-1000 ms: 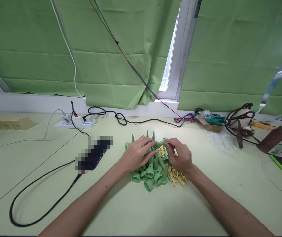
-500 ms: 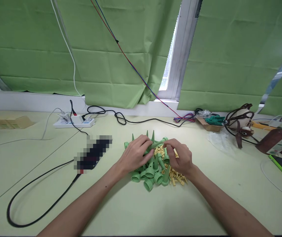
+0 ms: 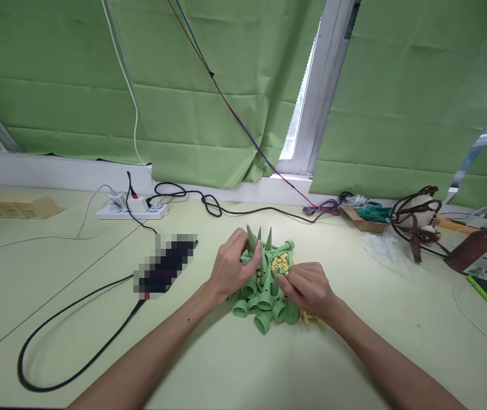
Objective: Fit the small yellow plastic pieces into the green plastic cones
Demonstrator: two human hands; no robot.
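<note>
1. Green cones (image 3: 264,300) lie heaped on the worktop (image 3: 235,370), about midway between its near and far edges, with small yellow pieces (image 3: 280,263) among them and at the heap's right side.
2. Left hand (image 3: 237,262): thumb and fingers close around an upright cone (image 3: 251,236), its tip pointing up from the grip.
3. Right hand (image 3: 309,287): fingers curl tightly at the heap's right side, next to the green cones; whether they pinch anything, I cannot tell.
4. Progress, as a judgement: handling looks under way. Towards the far edge, two standing cones (image 3: 268,239) rise point up, while many others lie on their sides, open ends facing the near edge. Much seems left loose and mixed; which pieces count as finished, I cannot tell.
</note>
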